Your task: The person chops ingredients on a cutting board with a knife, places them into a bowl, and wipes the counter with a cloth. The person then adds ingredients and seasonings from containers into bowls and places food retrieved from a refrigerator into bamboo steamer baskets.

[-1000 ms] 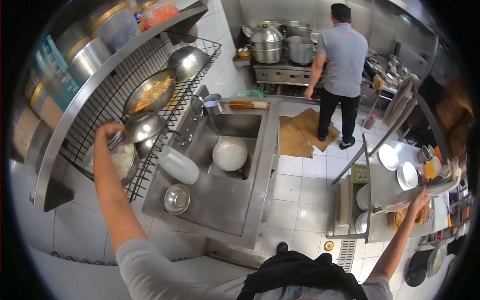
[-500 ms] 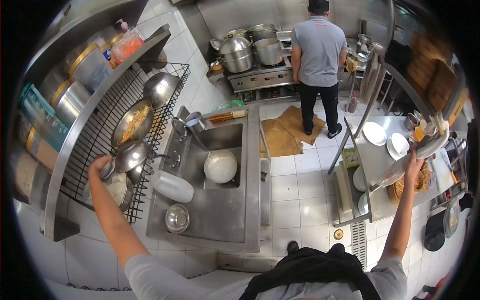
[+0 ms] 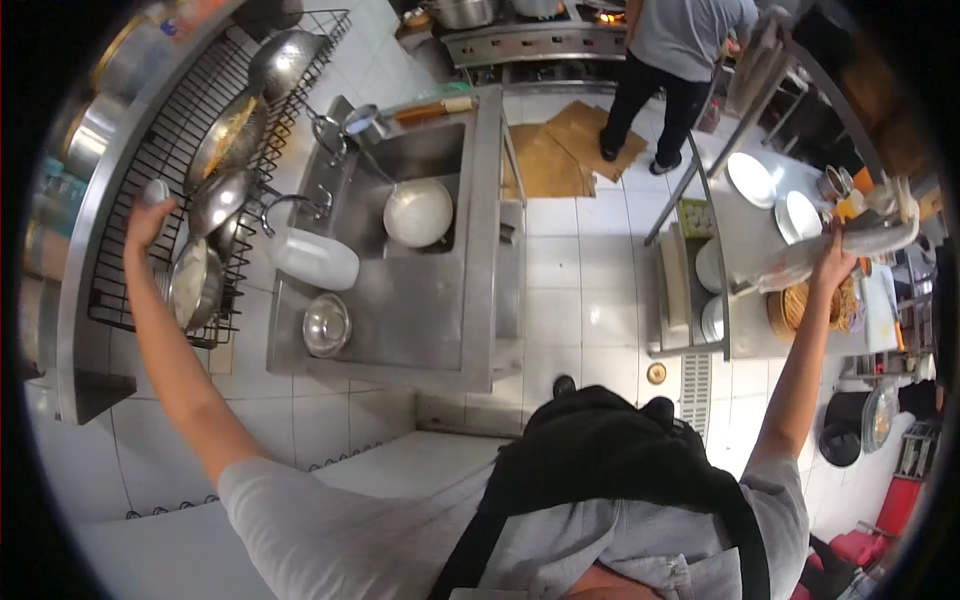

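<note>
Over the wire rack (image 3: pixel 112 285), my left hand (image 3: pixel 148 222) is closed round a small pale, rounded container (image 3: pixel 156 191). Just right of that hand, a shiny metal bowl (image 3: pixel 220 200) rests in the rack. Nearer to me is another metal bowl (image 3: pixel 197 285) with something whitish in it. A pan (image 3: pixel 228 140) with orange and yellow food bits lies farther along. My right hand (image 3: pixel 835 262) is closed on a long strip wrapped in clear plastic (image 3: pixel 780 268) above the side table. Its fingers are partly hidden.
Between the arms stands a steel sink (image 3: pixel 400 320) with a white pan (image 3: pixel 418 212), a white jug (image 3: pixel 318 258) and a small metal bowl (image 3: pixel 327 325). White plates (image 3: pixel 750 180) and a bamboo steamer (image 3: pixel 787 313) are on the side table (image 3: pixel 745 335). A co-worker (image 3: pixel 680 50) stands at the stove.
The view has tilted down, so the rack and sink sit higher in it. My left hand now shows the small container above its fingers. The co-worker has leaned to the right.
</note>
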